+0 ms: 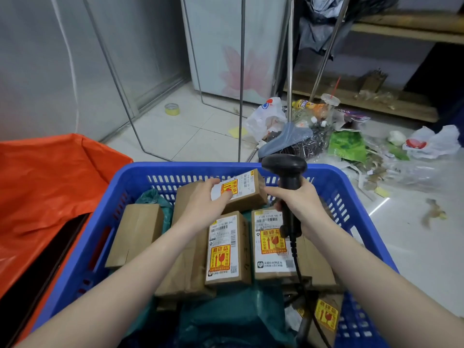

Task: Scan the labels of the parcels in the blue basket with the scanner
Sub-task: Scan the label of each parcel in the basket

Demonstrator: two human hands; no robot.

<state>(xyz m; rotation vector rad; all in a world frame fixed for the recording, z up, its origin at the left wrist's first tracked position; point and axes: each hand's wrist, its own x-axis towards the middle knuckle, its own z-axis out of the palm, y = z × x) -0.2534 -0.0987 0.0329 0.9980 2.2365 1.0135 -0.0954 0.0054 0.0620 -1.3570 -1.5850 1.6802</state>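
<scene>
A blue basket (130, 179) in front of me holds several brown cardboard parcels and dark green bags. My left hand (206, 199) grips a small labelled parcel (244, 190), tilted up near the basket's far wall, with its white and yellow label facing me. My right hand (298, 199) is closed around the handle of a black scanner (285, 164), whose head sits just right of that parcel. The scanner's cable runs down over another labelled parcel (271, 247). A second labelled parcel (226, 249) lies beside it in the middle.
An orange bag (50, 177) lies left of the basket. Rubbish, plastic bags and a cup (329, 104) are scattered on the tiled floor behind and to the right. Metal rack legs (241, 79) stand just beyond the basket. A tape roll (172, 109) lies further back.
</scene>
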